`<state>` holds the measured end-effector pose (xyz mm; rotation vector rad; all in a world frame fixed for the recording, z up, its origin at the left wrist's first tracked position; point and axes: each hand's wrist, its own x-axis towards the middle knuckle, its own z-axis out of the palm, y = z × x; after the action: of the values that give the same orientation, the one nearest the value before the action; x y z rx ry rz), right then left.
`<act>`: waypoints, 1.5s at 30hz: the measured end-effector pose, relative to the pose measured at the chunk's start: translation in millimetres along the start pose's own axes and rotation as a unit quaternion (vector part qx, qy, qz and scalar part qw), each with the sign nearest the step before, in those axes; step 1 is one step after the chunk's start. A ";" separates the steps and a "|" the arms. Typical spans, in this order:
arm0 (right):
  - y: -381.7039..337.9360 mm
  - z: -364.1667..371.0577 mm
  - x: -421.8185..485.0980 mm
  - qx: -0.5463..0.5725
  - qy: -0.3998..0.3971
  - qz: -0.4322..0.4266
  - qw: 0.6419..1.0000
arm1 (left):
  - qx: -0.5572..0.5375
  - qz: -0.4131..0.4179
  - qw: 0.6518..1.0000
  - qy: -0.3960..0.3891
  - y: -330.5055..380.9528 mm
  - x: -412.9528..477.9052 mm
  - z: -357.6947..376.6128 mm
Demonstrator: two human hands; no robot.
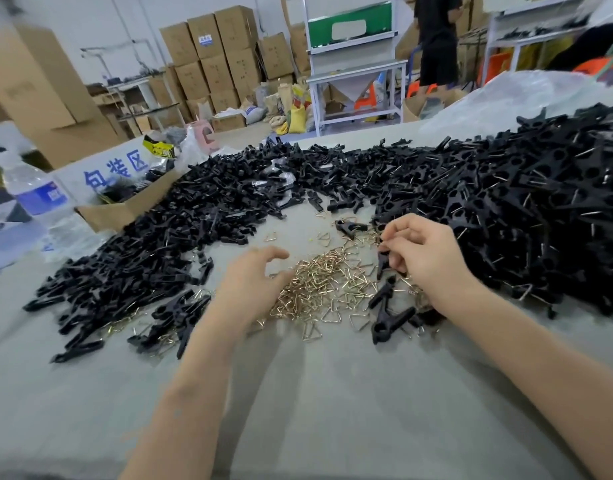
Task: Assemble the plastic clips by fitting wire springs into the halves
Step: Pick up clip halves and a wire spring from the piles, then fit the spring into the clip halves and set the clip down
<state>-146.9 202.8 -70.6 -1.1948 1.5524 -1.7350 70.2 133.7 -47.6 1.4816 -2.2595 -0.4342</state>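
- Far left: bottle (31,195) and open carton (125,209) at the edge of the table (315,393); no part in the job.
- Next along: left heap (194,220) of black halves, mostly without wire showing; judged raw stock.
- Over the pile's left edge: left hand (253,282), fingers spread and loosely bent, holding nothing.
- Centre, between the hands: springs (319,285), brass-coloured, in a loose tangle flat on the table.
- At the pile's right edge: right hand (426,258), fingers curled, gripping one half (384,263) roughly upright. Cannot tell whether a spring is pinched too.
- Far right: right heap (523,202), wire ends sticking out of many pieces; judged already sprung.
- Step judged: fetching a spring for the held half.
- Next move calls for: teasing out one spring only, then seating its leg in the half. Risk: tangle lifting several at once.
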 end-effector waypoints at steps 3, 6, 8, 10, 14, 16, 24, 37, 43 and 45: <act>3.6 1.9 0.7 -0.040 0.007 0.012 0.999 | 0.119 -0.059 0.990 -0.053 -27.0 -16.5 -18.1; 8.6 5.9 -0.5 -0.060 0.002 0.020 0.998 | 0.114 -0.053 0.989 -0.079 -40.3 -29.1 -25.7; 10.3 7.4 -1.0 -0.070 -0.006 0.020 0.997 | 0.093 -0.044 0.992 -0.072 -43.9 -32.4 -24.8; 11.0 7.7 -1.1 -0.072 -0.006 0.020 0.997 | 0.073 -0.045 0.995 -0.059 -43.6 -33.5 -25.0; 9.4 6.8 -0.4 -0.063 0.000 0.029 0.998 | 0.035 -0.032 0.997 -0.059 -40.6 -32.0 -30.5; 8.2 7.4 -1.3 -0.060 -0.003 0.029 0.998 | 0.029 -0.011 0.999 -0.012 -35.4 -26.5 -34.2; -4.7 11.6 -9.4 0.113 -0.044 0.046 0.992 | -0.092 0.166 0.981 0.048 67.7 16.8 17.9; -6.9 7.5 -5.3 0.190 0.002 0.105 0.976 | -0.322 0.176 0.923 0.121 77.8 5.1 60.4; -8.8 6.3 -4.2 0.277 -0.025 0.123 0.953 | -0.428 0.067 0.900 0.049 76.3 8.2 62.1; -10.6 6.5 -4.2 0.287 -0.031 0.127 0.949 | -0.473 0.037 0.880 0.015 75.2 9.6 62.6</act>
<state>-137.4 205.3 -61.9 -0.7123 0.9980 -1.7770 -23.8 156.5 -65.7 0.8526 -1.6210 -1.2487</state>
